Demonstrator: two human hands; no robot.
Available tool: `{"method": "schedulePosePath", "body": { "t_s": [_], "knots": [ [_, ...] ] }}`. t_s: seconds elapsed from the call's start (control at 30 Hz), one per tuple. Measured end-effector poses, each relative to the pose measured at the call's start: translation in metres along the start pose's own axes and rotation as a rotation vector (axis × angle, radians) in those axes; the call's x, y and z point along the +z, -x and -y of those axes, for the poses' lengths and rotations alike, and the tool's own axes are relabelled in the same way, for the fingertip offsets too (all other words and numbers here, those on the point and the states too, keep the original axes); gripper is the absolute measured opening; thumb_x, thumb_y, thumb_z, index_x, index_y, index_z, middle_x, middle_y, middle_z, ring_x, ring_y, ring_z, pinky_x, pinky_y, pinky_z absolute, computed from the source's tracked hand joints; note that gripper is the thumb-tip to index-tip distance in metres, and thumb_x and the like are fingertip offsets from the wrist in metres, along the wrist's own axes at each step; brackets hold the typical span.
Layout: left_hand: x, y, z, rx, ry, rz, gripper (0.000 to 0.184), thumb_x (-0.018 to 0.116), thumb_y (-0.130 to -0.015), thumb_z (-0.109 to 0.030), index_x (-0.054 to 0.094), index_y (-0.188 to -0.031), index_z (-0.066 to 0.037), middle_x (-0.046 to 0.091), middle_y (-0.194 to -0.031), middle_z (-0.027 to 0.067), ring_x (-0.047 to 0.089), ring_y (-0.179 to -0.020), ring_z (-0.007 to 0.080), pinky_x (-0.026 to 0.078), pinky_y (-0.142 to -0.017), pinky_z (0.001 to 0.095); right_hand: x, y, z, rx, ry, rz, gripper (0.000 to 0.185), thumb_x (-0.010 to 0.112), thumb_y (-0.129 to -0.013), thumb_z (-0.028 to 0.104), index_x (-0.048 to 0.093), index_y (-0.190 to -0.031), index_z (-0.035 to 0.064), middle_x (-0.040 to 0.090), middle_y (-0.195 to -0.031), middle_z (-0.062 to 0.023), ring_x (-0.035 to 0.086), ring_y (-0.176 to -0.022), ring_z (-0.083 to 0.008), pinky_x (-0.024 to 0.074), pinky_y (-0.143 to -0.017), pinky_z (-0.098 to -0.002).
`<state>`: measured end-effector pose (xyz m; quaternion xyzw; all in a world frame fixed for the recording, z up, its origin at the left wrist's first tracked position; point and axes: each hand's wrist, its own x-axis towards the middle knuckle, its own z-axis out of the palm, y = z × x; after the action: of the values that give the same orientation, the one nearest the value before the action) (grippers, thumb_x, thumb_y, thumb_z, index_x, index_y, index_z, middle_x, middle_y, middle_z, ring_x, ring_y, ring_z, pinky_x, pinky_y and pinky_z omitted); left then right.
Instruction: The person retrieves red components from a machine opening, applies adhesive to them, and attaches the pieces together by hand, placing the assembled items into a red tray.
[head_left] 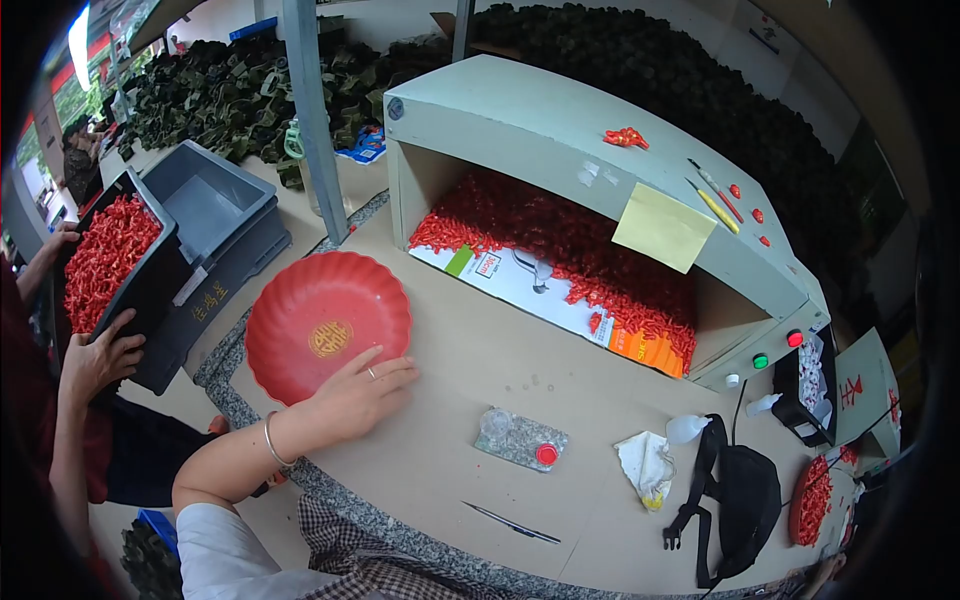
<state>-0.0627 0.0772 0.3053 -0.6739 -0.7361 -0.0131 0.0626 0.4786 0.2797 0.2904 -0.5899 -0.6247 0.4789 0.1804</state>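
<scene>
My left hand point(372, 396) lies on the near right rim of a red scalloped bowl point(290, 330). Its fingers are stretched toward the right, with a ring on one of them and a bracelet at the wrist. A gold emblem marks the bowl's bare inside. My right hand does not show in the picture. To the right on the table rests a small speckled slab point(520, 452) with a red cap point(546, 454) on it. A thin pen-like tool point(511, 522) lies nearer the front edge.
At the left a person holds a dark bin of red pieces point(112, 255) beside grey crates point(205, 190). A pale open-fronted box point(500, 90) holds many red pieces. White cloth point(645, 468), a black bag point(745, 505) and a bowl of red pieces point(815, 505) lie right.
</scene>
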Motion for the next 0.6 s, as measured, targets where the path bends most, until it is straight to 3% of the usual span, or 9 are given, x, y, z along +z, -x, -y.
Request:
{"method": "schedulePosePath", "body": {
  "t_s": [0.03, 0.17, 0.23, 0.4, 0.57, 0.6],
  "knots": [
    [0.001, 0.000, 0.005, 0.002, 0.002, -0.012, 0.028, 0.051, -0.077, -0.009, 0.061, -0.103, -0.010, 0.048, -0.127, 0.0069, 0.038, -0.125, 0.0211, 0.024, -0.105, 0.0449, 0.004, -0.006, 0.008, -0.120, 0.050, -0.022, 0.026, 0.049, -0.091, 0.025, 0.061, -0.085, 0.0020, 0.059, -0.064, -0.0080, 0.055, -0.055, -0.0137, 0.0438, -0.053, -0.0275],
    [-0.004, -0.008, 0.012, 0.010, 0.087, -0.092, 0.026, 0.051, -0.079, -0.010, 0.061, -0.102, -0.009, 0.048, -0.125, 0.0086, 0.037, -0.125, 0.0226, 0.025, -0.105, 0.0449, 0.078, -0.051, 0.100, -0.763, 0.419, -0.067, 0.010, 0.053, -0.081, 0.000, 0.057, -0.089, -0.0039, 0.058, -0.078, -0.0102, 0.056, -0.065, -0.0151, 0.0454, -0.060, -0.0260],
    [-0.012, -0.023, 0.015, 0.041, 0.125, -0.133, 0.025, 0.052, -0.079, -0.011, 0.060, -0.102, -0.008, 0.048, -0.124, 0.0101, 0.037, -0.124, 0.0238, 0.026, -0.104, 0.0450, 0.111, -0.085, 0.117, -1.022, 0.455, -0.077, 0.012, 0.057, -0.079, 0.002, 0.059, -0.090, -0.0004, 0.055, -0.069, -0.0118, 0.053, -0.055, -0.0187, 0.0414, -0.050, -0.0283],
    [-0.017, -0.098, 0.040, 0.123, 0.156, -0.208, 0.033, 0.063, -0.077, -0.016, 0.056, -0.108, -0.007, 0.047, -0.123, 0.0133, 0.041, -0.119, 0.0293, 0.031, -0.101, 0.0454, 0.162, -0.133, 0.113, -0.917, 0.282, -0.059, 0.012, 0.057, -0.078, 0.001, 0.059, -0.090, -0.0002, 0.052, -0.062, -0.0104, 0.050, -0.050, -0.0196, 0.0399, -0.047, -0.0299],
    [0.018, -0.218, 0.096, 0.075, 0.161, -0.354, 0.043, 0.063, -0.078, -0.022, 0.051, -0.114, -0.001, 0.046, -0.121, 0.0197, 0.043, -0.113, 0.0359, 0.036, -0.096, 0.0417, 0.166, -0.137, 0.107, -0.966, 0.430, -0.112, 0.015, 0.058, -0.077, 0.005, 0.059, -0.092, 0.0013, 0.053, -0.062, -0.0099, 0.053, -0.052, -0.0238, 0.0417, -0.047, -0.0324],
    [0.020, -0.246, 0.100, -0.028, 0.180, -0.331, 0.043, 0.061, -0.080, -0.024, 0.051, -0.115, -0.002, 0.047, -0.121, 0.0186, 0.043, -0.113, 0.0351, 0.036, -0.096, 0.0406, 0.166, -0.139, 0.106, -0.949, 0.465, -0.100, 0.021, 0.059, -0.076, 0.008, 0.059, -0.096, 0.0027, 0.053, -0.063, -0.0097, 0.053, -0.053, -0.0256, 0.0424, -0.048, -0.0345]
  ]
}}
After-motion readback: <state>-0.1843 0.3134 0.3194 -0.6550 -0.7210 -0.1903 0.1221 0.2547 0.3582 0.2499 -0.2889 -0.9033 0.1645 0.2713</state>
